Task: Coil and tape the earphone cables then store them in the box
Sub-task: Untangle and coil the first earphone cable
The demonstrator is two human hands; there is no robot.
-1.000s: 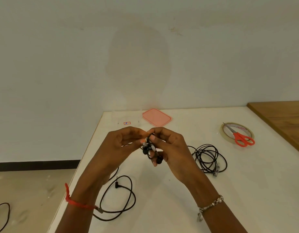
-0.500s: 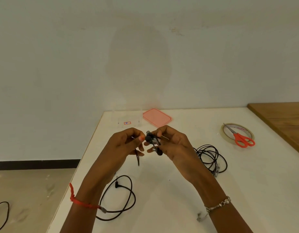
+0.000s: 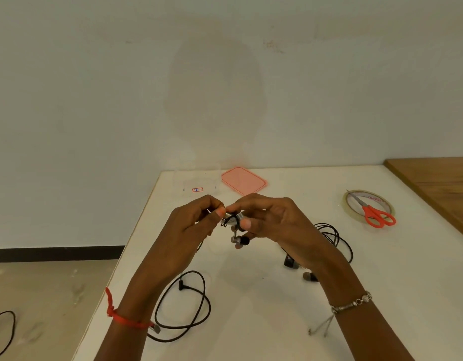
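Observation:
Both hands meet above the white table [image 3: 277, 308]. My left hand [image 3: 191, 225] and my right hand [image 3: 272, 220] pinch the black earbud ends of an earphone cable [image 3: 234, 221]; one earbud [image 3: 240, 240] dangles below my right fingers. The rest of that cable [image 3: 183, 306] loops on the table under my left forearm. A second black earphone cable [image 3: 337, 237] lies coiled behind my right wrist. A clear plastic box [image 3: 196, 182] stands at the table's far left, its pink lid [image 3: 243, 180] beside it.
A roll of clear tape [image 3: 368, 205] lies at the right with red-handled scissors [image 3: 376, 216] on top. A wooden surface [image 3: 439, 183] adjoins the table's right edge. Another black cable [image 3: 3, 332] lies on the floor at left. The wall is close behind.
My hands stayed together at the earbuds, shifting slightly while the fingers reworked their pinch. The dangling earbud now hangs lower under my right fingers.

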